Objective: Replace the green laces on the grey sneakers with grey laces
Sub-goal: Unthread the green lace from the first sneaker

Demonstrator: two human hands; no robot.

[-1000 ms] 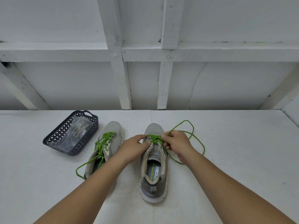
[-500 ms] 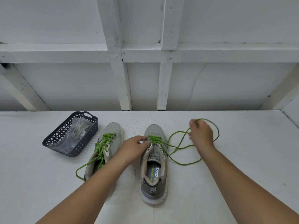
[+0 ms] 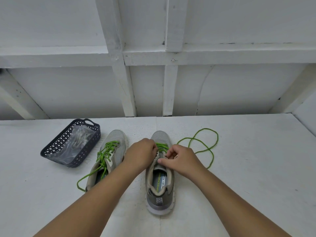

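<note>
Right now the step in hand looks like unlacing the right sneaker point(image 3: 159, 170), which stands mid-worktop w/ its toe pointing away from the person. Left hand point(image 3: 142, 154) sits on the shoe's left side by the upper eyelets, fingers curled in at the green lace point(image 3: 161, 146) crossings; looks like a pinch on the lace, tho the exact contact is hidden. Right hand point(image 3: 181, 161) is over the tongue, fingers curled, thumb pointing left across it, seemingly picking at the lace near an eyelet on the right side. Only the rows nearest the toe are threaded; the freed length point(image 3: 203, 145) lies in loose loops on the worktop point(image 3: 256, 168) just right of the shoe. Judgement: approx halfway thru this shoe. Next move calls for hooking each remaining crossing and drawing it out row by row, w/ the other hand steadying the shoe. Left sneaker point(image 3: 109, 158) is fully laced in green, one end trailing toward the person, so untouched. Dark basket point(image 3: 51, 147) well to the left holds a clear bag point(image 3: 77, 144), prob. the grey laces, can't confirm. Room: plenty of bare worktop to the right and near side for pulling lace; the back edge is near the toes and drops off before a white wall, so pulls are better directed sideways.
</note>
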